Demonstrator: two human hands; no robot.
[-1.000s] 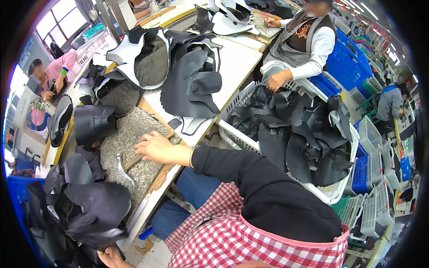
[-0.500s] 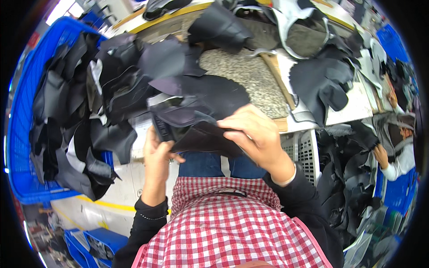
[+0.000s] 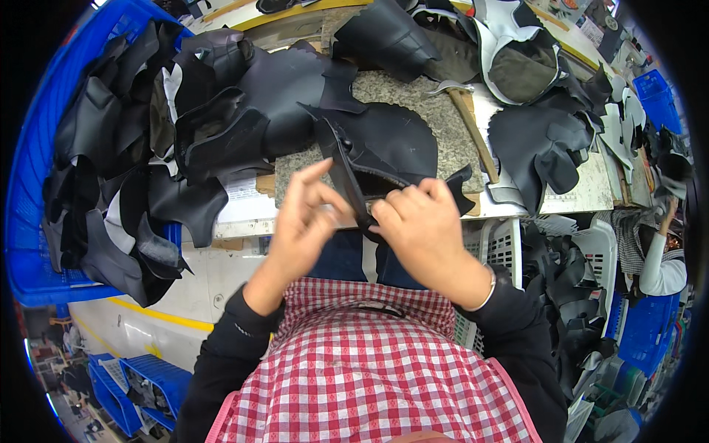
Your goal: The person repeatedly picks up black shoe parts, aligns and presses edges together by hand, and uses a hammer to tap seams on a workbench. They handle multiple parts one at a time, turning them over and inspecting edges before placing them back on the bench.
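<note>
A black leather boot upper (image 3: 341,166) stands partly folded open over the front edge of the table, its lining edge showing. My right hand (image 3: 422,232) is closed on its near edge, fingers curled and knuckles up. My left hand (image 3: 304,221) is just left of the upper with fingers apart, slightly blurred, and holds nothing. Behind the upper lies a stone slab (image 3: 454,140). On the slab's right side rests a hammer (image 3: 476,136) with a wooden handle.
Black leather pieces overflow a blue basket (image 3: 22,273) on the left. More uppers (image 3: 543,144) lie on the table's right and far side. Below at right, a white crate (image 3: 504,247) stands by a heap of black pieces (image 3: 557,295). A co-worker's arm (image 3: 662,266) shows at far right.
My left hand has let go of the upper and a dark rectangular thing it held is out of sight. The upper has turned more upright, with my right hand still on it. The view has shifted.
</note>
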